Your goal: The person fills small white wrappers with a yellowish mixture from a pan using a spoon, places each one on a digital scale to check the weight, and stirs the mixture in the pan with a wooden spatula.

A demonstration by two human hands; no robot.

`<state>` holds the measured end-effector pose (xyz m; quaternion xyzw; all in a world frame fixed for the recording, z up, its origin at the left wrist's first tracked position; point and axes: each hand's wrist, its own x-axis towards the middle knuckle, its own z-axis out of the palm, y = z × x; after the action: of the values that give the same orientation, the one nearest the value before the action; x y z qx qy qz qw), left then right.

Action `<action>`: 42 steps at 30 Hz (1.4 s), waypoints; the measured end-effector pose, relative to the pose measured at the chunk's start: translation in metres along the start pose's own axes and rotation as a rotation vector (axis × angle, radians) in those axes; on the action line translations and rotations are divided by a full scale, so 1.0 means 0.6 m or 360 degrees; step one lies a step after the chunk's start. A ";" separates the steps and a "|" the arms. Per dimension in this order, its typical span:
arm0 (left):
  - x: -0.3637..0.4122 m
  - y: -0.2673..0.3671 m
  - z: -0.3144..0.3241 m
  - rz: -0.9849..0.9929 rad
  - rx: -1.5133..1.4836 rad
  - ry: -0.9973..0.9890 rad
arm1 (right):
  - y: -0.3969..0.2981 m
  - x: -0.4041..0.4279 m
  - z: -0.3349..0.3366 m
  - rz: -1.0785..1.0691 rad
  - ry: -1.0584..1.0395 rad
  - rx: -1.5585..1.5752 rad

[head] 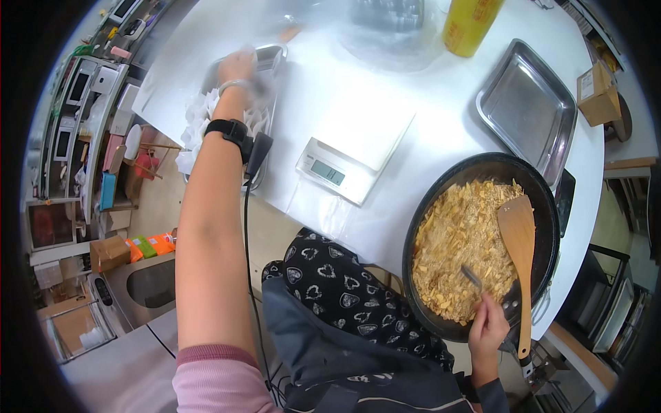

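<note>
My left hand [237, 68] is blurred by motion over a metal tray [279, 51] at the upper left. White paper-like pieces [199, 116] crowd the near part of that tray. Something pale shows by the fingers, but whether I hold it is unclear. With my right hand [488, 322] I grip a small metal spoon [471, 278], its end in the oat-and-flake mixture [454, 248]. This mixture fills much of a black frying pan [410, 268]. A wooden spatula [516, 242] lies across the pan's right side, its handle over the rim.
A white digital kitchen scale [330, 170] sits mid-table, with clear plastic film [325, 211] at its near edge. Behind the pan lies a second metal tray [532, 103]. A yellow printed roll [470, 26] stands at the back. A black cable [247, 232] hangs beside my left arm.
</note>
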<state>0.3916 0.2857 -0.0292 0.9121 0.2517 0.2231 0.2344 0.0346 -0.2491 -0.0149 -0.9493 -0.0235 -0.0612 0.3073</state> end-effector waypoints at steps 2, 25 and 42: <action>0.002 -0.006 0.020 -0.0037 0.0097 -0.0089 | 0.002 -0.001 -0.002 0.0021 -0.0018 -0.0018; -0.533 0.139 -0.098 0.1241 0.0343 -0.1613 | 0.009 -0.017 0.009 -0.0149 0.0205 0.0000; -0.608 0.129 -0.144 0.0450 -0.0035 -0.1117 | 0.016 -0.016 0.020 -0.0247 0.0402 -0.0045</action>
<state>0.0913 0.0483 -0.0246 0.9562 0.0254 -0.0702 0.2830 0.0273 -0.2501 -0.0314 -0.9337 -0.0570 -0.2041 0.2887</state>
